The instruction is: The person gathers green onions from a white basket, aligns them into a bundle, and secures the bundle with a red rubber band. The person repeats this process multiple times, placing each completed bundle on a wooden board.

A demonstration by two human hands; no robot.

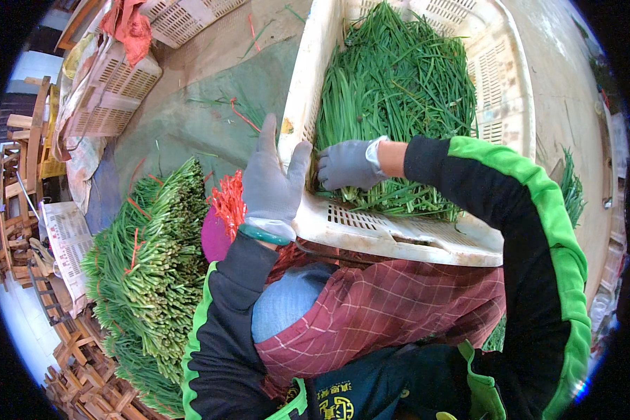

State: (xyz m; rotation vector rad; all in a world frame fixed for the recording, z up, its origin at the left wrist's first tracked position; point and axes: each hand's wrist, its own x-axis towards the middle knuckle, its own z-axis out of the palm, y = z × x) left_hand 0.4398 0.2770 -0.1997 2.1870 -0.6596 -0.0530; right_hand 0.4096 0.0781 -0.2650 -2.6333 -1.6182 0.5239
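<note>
A white plastic crate [478, 247] stands before me, holding a thick heap of loose green garlic chives [399, 84]. My right hand [349, 164], in a grey glove, reaches inside at the crate's near left corner, its fingers curled down at the chives' stem ends; whether it grips any is hidden. Along the crate's left wall is my left hand [275, 176], gloved in grey, thumb and fingers apart, with nothing seen in it. A green bangle [264, 234] circles that wrist. Beside it lies a bunch of red plastic ties [228, 199].
Tied chive bundles [163, 262] are piled at the left, stem ends facing right. More white crates [113, 89] stand at the upper left, and wooden pieces [84, 388] lie at the lower left. Loose chives [571, 186] rest on the floor at the right.
</note>
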